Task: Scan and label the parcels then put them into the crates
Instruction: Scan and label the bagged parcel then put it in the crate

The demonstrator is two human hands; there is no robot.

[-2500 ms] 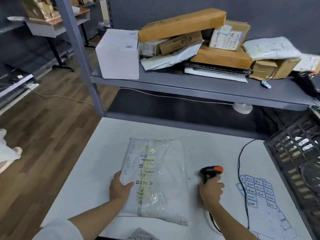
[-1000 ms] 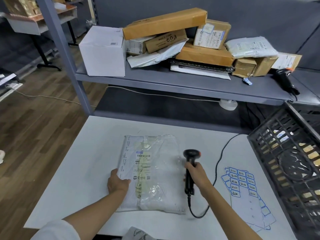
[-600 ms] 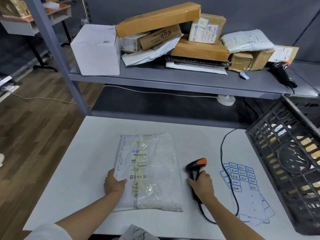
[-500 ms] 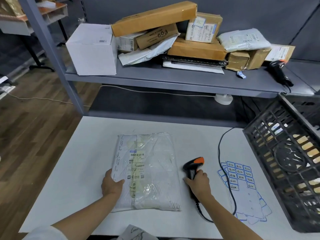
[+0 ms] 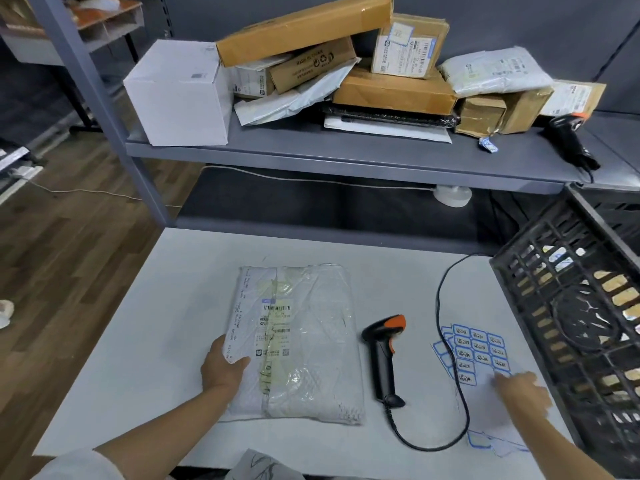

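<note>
A white plastic mailer parcel (image 5: 301, 341) lies flat on the white table (image 5: 166, 323), its barcode label facing up. My left hand (image 5: 223, 367) holds its left edge, thumb on top. The black and orange barcode scanner (image 5: 382, 355) lies on the table just right of the parcel, free of any hand. My right hand (image 5: 523, 389) is blurred over the sheet of blue-bordered labels (image 5: 479, 355), fingers reaching onto the sheet. A black plastic crate (image 5: 571, 306) stands tilted at the right edge with parcels inside.
A grey shelf (image 5: 346, 150) behind the table carries a white box (image 5: 176, 95), several cardboard boxes and mailers, and a second scanner (image 5: 571, 140). The scanner cable (image 5: 446, 341) loops across the table between the scanner and the labels.
My right hand has let go of the scanner, which now lies on the table, and has moved right onto the label sheet. My left hand stays on the parcel's edge.
</note>
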